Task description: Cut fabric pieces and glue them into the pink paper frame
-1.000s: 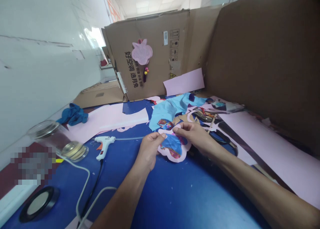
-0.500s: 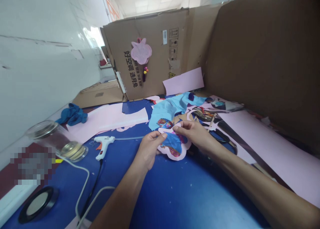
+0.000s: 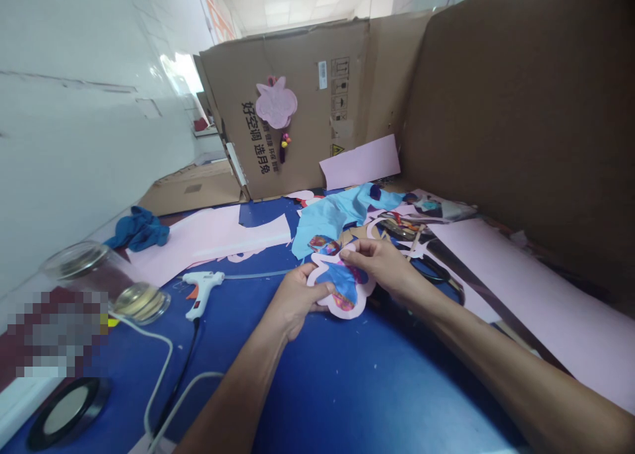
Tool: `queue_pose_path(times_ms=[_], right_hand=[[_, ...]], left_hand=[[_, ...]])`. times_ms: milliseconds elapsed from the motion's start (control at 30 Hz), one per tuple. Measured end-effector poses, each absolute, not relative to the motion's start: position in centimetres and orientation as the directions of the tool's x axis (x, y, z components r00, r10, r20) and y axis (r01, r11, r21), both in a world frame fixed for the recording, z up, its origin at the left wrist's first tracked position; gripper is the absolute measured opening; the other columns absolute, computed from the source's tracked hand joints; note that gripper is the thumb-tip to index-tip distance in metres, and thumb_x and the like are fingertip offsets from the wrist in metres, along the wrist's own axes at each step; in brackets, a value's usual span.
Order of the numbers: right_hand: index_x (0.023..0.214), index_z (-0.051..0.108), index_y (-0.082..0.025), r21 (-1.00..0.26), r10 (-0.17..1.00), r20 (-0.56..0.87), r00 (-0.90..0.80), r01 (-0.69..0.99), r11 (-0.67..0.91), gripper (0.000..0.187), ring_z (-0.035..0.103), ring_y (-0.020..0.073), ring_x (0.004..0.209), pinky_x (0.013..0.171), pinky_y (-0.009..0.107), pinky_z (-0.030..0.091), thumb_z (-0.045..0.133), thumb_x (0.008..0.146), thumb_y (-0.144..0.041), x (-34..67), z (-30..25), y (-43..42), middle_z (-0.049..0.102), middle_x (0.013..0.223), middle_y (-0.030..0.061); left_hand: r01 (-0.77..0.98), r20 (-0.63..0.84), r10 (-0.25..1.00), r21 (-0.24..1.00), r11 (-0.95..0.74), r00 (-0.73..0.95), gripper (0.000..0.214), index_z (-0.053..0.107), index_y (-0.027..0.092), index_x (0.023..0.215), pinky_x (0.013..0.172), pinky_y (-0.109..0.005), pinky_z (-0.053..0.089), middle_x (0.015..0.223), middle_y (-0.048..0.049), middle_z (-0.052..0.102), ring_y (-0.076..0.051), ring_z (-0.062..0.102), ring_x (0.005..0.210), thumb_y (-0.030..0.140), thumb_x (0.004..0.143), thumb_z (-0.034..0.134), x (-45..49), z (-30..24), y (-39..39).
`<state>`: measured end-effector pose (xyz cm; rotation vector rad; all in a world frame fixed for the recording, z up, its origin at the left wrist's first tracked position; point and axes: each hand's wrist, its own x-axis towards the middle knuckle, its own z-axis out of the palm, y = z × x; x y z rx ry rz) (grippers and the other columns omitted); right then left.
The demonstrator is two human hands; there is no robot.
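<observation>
Two hands are on the pink, flower-shaped paper cutout (image 3: 358, 306), faced with blue and multicoloured patches, over the blue-covered table (image 3: 347, 388): my right hand (image 3: 380, 265) pinches its upper edge between thumb and fingers, and my left hand (image 3: 295, 302) grips its left edge. Risk: loose patches could shift, and too hard a pinch could crease the paper. The white hot glue gun (image 3: 201, 294) lies near my left hand, and its black cord (image 3: 181, 368) could snag my forearm and drag the gun.

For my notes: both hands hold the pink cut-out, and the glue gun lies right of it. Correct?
No: the glue gun lies left of the pink cut-out, which the left hand and right hand hold, as the head view shows.
</observation>
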<state>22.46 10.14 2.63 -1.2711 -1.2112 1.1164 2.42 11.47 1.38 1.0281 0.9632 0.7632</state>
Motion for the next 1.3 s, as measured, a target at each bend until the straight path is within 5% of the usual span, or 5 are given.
queue_pose_path(times_ms=[300, 500, 733, 1100, 1300], right_hand=[[0.074, 0.07, -0.019, -0.998, 0.998, 0.015, 0.068, 0.07, 0.01, 0.037, 0.054, 0.013, 0.053, 0.054, 0.027, 0.038, 0.085, 0.079, -0.053, 22.5, 2.5, 10.2, 0.064, 0.059, -0.0018], [0.073, 0.07, -0.019, -0.998, 0.999, 0.019, 0.047, 0.064, 0.016, 0.035, 0.053, 0.0133, 0.054, 0.055, 0.028, 0.04, 0.085, 0.078, -0.051, 22.5, 2.3, 10.2, 0.064, 0.06, -0.002], [0.071, 0.069, -0.02, -0.998, 0.999, 0.005, 0.038, 0.066, 0.003, 0.037, 0.052, 0.0141, 0.054, 0.055, 0.029, 0.039, 0.085, 0.078, -0.052, 22.3, 2.3, 10.1, 0.064, 0.06, -0.0015], [0.077, 0.071, -0.019, -1.0, 0.999, -0.02, 0.05, -0.017, -0.019, 0.05, 0.054, 0.0147, 0.062, 0.059, 0.028, 0.04, 0.082, 0.082, -0.068, 22.6, 2.2, 10.2, 0.067, 0.071, 0.0002], [0.081, 0.073, -0.021, -0.995, 0.997, -0.071, 0.004, -0.076, -0.07, 0.051, 0.062, 0.0191, 0.07, 0.067, 0.032, 0.052, 0.079, 0.083, -0.072, 23.2, 2.2, 10.5, 0.073, 0.081, 0.004]], left_hand=[[-0.083, -0.286, 0.875, 0.936, 0.343, 0.39, 0.058, 0.077, 0.016, 0.107, 0.068, -0.032, 0.062, 0.092, -0.0077, 0.08, -0.02, 0.075, 0.073, 0.04, 0.059, 0.1, 2.5, 1.7, 11.6], [-0.161, -0.243, 0.911, 0.937, 0.309, 0.332, 0.052, 0.07, 0.015, 0.078, 0.056, -0.027, 0.054, 0.07, -0.0041, 0.071, -0.014, 0.064, 0.057, 0.054, 0.058, 0.099, 2.4, 1.1, 12.0], [-0.178, -0.252, 0.923, 0.934, 0.311, 0.291, 0.05, 0.069, 0.015, 0.07, 0.052, -0.026, 0.049, 0.063, -0.0031, 0.067, -0.013, 0.059, 0.051, 0.052, 0.056, 0.1, 2.6, 0.7, 12.0], [-0.203, -0.228, 0.951, 0.941, 0.271, 0.209, 0.052, 0.07, 0.015, 0.071, 0.05, -0.025, 0.045, 0.062, -0.0016, 0.066, -0.012, 0.058, 0.051, 0.054, 0.053, 0.1, 2.4, 0.9, 12.2], [-0.23, -0.209, 0.968, 0.944, 0.238, 0.141, 0.049, 0.07, 0.015, 0.073, 0.05, -0.025, 0.043, 0.064, -0.0033, 0.069, -0.013, 0.059, 0.052, 0.051, 0.056, 0.098, 2.0, 1.0, 12.6]])
